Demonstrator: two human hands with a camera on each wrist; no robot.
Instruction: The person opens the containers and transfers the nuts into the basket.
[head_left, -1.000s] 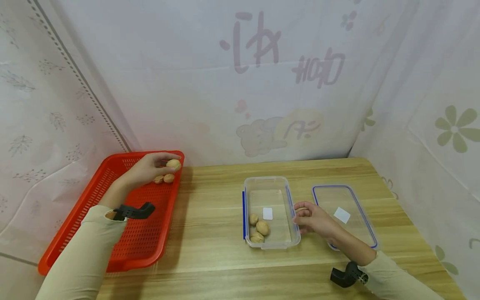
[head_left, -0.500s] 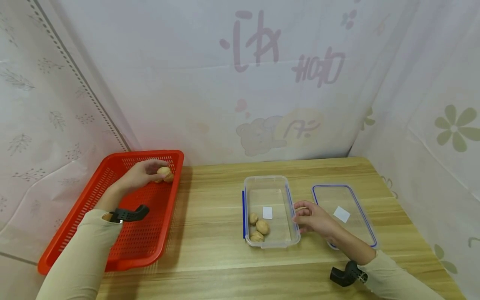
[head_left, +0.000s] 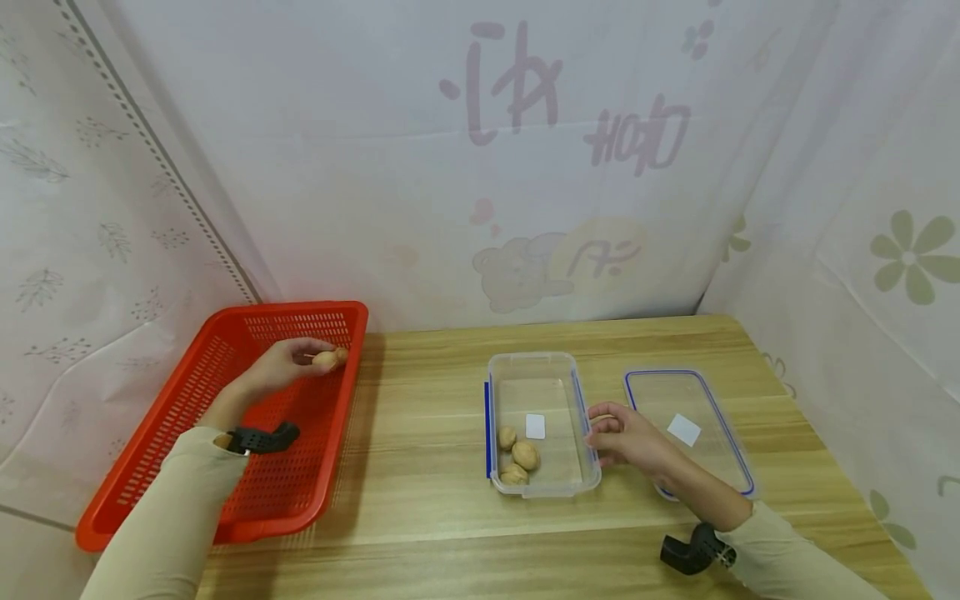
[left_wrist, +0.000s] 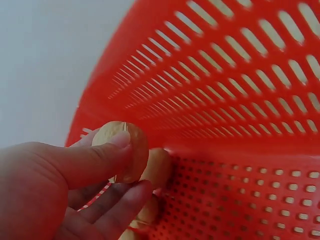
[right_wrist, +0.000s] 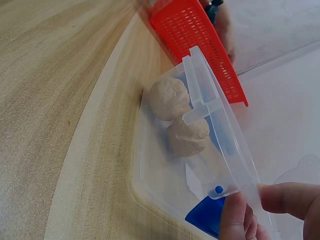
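My left hand (head_left: pixel 276 367) is inside the red plastic basket (head_left: pixel 288 467), near its far right corner. It holds a walnut (left_wrist: pixel 135 157) between thumb and fingers. More walnuts (left_wrist: pixel 159 169) lie on the basket floor just beneath, partly hidden by the hand; one walnut (head_left: pixel 342 355) shows beside it in the head view. At the right, my right hand (head_left: pixel 630 437) pinches the right wall of a clear plastic box (head_left: pixel 534 395), thumb on one side and fingers on the other. Three walnuts (head_left: pixel 526 455) sit in the box's near left part.
A clear lid (head_left: pixel 663 396) with a blue seal lies on the wooden table (head_left: pixel 420 417), right of the box and partly behind the right forearm. Patterned white cloth (head_left: pixel 420 192) hangs behind the table and along both sides.
My left hand, with a walnut in it, has come down from the basket's far right rim to the walnuts on its floor. My right hand and the box have stayed put.
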